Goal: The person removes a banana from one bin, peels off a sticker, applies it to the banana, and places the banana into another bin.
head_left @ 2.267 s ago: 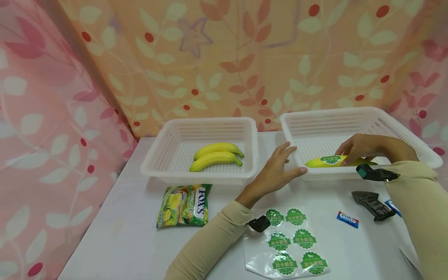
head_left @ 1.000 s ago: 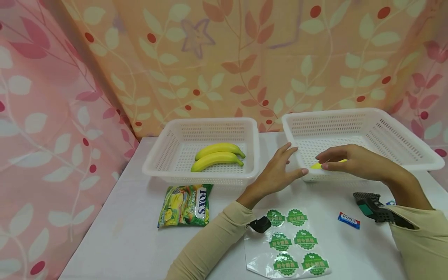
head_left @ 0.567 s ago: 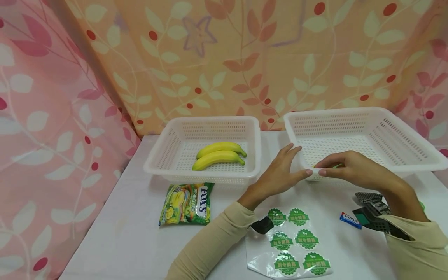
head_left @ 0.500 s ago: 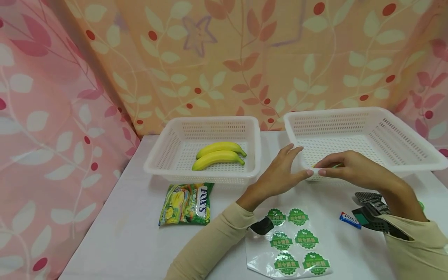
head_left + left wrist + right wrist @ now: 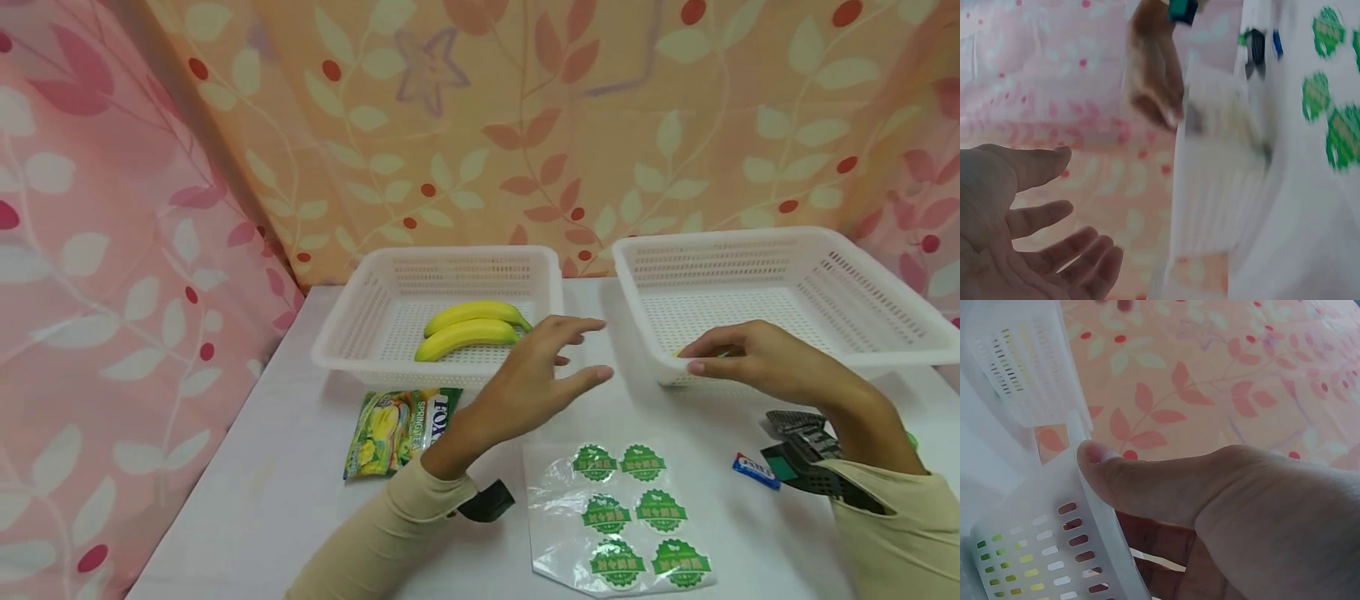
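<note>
My right hand [image 5: 780, 362] grips the near rim of the right-hand white plastic basket [image 5: 720, 267]. In the right wrist view its thumb lies on the rim and the fingers reach down inside the wall. A yellow banana in that basket is almost wholly hidden behind the hand; yellow shows through the slots. My left hand [image 5: 517, 383] hovers with spread, relaxed fingers, holding nothing, and overlaps the front right corner of the left-hand white basket [image 5: 465, 271]. Two bananas [image 5: 467, 337] lie side by side in the left-hand basket, their stem ends close to the left fingers in this view.
A green FOX'S candy bag [image 5: 386, 433] lies before the left basket, partly covered by the left wrist. Sheets of green round stickers [image 5: 660, 510] lie at the front middle. A small blue wrapped candy [image 5: 756, 472] and a dark object [image 5: 802, 429] are near the right wrist.
My right hand has moved from the stickered banana in the right basket to that basket's near rim. My left hand has swung left, away from the right basket's corner.
</note>
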Demonstrator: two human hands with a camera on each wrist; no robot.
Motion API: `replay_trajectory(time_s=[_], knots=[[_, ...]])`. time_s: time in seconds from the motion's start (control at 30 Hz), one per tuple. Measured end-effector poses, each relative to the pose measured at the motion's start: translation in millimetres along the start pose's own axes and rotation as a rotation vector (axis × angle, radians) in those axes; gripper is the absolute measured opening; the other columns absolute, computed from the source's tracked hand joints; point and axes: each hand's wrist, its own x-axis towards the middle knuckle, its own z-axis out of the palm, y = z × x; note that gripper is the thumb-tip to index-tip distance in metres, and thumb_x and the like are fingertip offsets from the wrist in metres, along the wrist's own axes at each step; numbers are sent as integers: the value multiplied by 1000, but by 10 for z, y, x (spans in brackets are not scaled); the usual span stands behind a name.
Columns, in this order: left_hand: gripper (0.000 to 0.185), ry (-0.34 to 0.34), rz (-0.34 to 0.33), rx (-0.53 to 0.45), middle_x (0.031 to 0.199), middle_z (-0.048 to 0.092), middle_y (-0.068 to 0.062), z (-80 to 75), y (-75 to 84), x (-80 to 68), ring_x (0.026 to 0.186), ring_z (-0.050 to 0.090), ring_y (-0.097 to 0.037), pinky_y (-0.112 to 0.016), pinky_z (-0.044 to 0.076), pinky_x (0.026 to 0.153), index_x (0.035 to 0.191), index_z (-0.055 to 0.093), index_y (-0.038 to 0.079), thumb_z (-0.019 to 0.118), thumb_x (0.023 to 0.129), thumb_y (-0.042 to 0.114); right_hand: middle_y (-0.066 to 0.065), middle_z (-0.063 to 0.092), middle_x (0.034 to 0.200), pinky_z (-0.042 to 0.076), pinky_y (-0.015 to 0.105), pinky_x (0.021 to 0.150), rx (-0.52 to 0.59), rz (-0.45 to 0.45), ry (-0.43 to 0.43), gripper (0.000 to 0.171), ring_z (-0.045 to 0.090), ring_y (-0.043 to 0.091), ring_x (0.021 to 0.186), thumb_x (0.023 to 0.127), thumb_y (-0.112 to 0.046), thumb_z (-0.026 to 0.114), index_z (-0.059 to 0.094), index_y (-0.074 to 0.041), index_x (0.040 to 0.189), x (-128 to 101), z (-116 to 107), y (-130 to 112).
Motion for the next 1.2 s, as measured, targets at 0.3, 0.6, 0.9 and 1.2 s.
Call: replay_trajectory(time_s=[0.3, 0.6, 0.9, 1.2], knots=[[58, 175, -227, 87, 147, 55, -9, -884, -500, -363, 133, 60, -31, -51, 55, 105, 150, 58, 15, 80, 98, 29, 6, 76, 120, 51, 23, 79, -14, 12, 11, 26, 63, 8, 96, 100, -28, 76, 80, -12, 121, -12, -25, 34], [83, 103, -435, 230, 170, 35, -11, -1690, -972, -710, 152, 39, -39, -65, 39, 117, 162, 44, 18, 82, 93, 44, 7, 76, 119, 51, 22, 79, -3, 25, 5, 28, 63, 9, 96, 100, -27, 76, 79, -10, 122, -33, -23, 45], [107, 74, -546, 201, 173, 22, -15, -2040, -1256, -1000, 153, 24, -43, -75, 28, 117, 167, 31, 14, 90, 83, 44, 5, 76, 117, 52, 23, 79, 14, 24, -11, 29, 63, 9, 94, 100, -26, 76, 78, -9, 123, -25, -10, 51], [120, 3, -638, 106, 178, 8, -12, -2174, -1426, -1226, 153, 23, -47, -77, 25, 117, 172, 11, 25, 88, 83, 48, 8, 75, 119, 52, 22, 79, 11, 13, 3, 28, 63, 13, 96, 100, -27, 76, 79, -10, 122, 15, 7, 30]])
